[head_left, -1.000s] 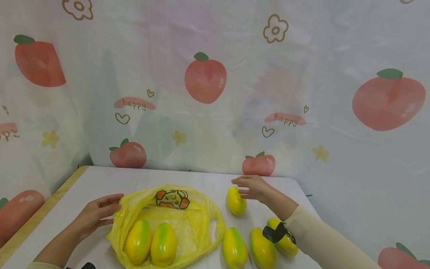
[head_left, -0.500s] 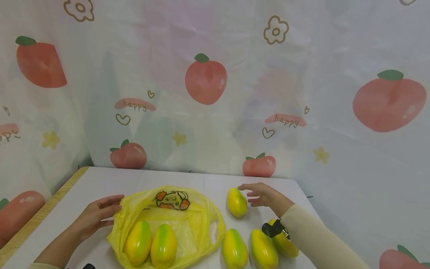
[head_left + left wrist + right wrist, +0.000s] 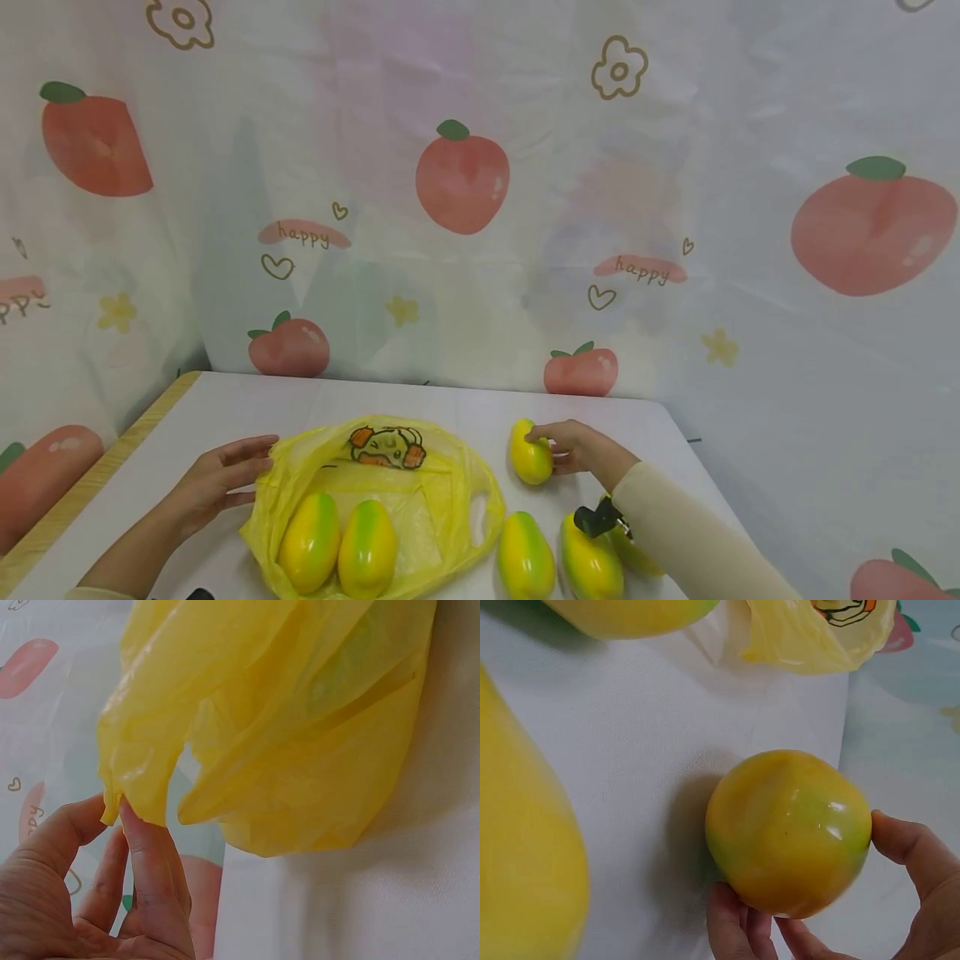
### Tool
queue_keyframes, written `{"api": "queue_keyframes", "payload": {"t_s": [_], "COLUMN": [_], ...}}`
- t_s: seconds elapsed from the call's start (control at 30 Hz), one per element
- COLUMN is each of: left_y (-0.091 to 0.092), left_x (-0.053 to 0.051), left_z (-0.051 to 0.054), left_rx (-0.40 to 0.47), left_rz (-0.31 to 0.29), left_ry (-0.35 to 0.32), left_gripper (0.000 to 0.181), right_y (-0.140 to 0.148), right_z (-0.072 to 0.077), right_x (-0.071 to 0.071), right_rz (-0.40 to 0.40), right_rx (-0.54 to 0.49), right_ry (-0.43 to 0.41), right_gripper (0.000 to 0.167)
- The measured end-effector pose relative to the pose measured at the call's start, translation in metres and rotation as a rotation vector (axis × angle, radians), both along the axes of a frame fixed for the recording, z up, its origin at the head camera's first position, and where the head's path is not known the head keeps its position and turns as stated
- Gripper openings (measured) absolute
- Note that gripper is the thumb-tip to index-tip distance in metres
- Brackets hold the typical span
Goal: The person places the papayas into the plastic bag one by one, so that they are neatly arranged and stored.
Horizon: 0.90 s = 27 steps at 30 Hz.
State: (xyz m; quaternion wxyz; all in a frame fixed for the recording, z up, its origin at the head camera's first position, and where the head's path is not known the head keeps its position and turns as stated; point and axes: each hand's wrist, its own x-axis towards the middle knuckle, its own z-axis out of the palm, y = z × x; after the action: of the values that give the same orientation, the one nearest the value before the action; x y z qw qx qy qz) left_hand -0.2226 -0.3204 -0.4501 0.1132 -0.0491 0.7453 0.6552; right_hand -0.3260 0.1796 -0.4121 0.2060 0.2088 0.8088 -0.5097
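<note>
My left hand [image 3: 210,486] pinches the left edge of a yellow plastic bag [image 3: 442,492]; in the left wrist view thumb and finger meet on the bag's handle [image 3: 142,780]. Its mouth faces me, and two yellow-green mangoes [image 3: 309,542] lie inside. Beyond the bag's right side, my right hand [image 3: 588,450] holds another mango [image 3: 528,457] standing on the table. The right wrist view has the thumb on one side of this mango [image 3: 791,832] and the fingers on the other.
Several more mangoes [image 3: 525,554] lie at the front right of the white table [image 3: 420,400], one partly hidden under my right forearm. A fruit-print cloth [image 3: 465,292] hangs behind. The table's wooden edge [image 3: 112,462] shows at left.
My right hand has come down from above the far mango, drawn round to its right side, and taken hold of it. My left hand and the bag have stayed put.
</note>
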Motion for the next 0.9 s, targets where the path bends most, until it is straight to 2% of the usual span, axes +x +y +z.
{"api": "queue_keyframes", "payload": {"t_s": [0.23, 0.57, 0.9], "left_y": [-0.0003, -0.0009, 0.0001], "left_x": [-0.0003, -0.0001, -0.0005], "left_z": [0.0, -0.0008, 0.0002], "left_rx": [-0.017, -0.002, 0.01], "left_rz": [-0.001, -0.003, 0.008], "left_ry": [0.004, -0.003, -0.013], "left_gripper": [0.065, 0.064, 0.063], "right_y": [0.0002, 0.0005, 0.0006], "right_z": [-0.0058, -0.0074, -0.0083], "right_x": [-0.0027, -0.0005, -0.0004], "right_rz": [-0.012, 0.018, 0.003], "right_rx": [0.019, 0.05, 0.012], "right_ry": [-0.018, 0.011, 0.009], "right_gripper": [0.077, 0.079, 0.08]}}
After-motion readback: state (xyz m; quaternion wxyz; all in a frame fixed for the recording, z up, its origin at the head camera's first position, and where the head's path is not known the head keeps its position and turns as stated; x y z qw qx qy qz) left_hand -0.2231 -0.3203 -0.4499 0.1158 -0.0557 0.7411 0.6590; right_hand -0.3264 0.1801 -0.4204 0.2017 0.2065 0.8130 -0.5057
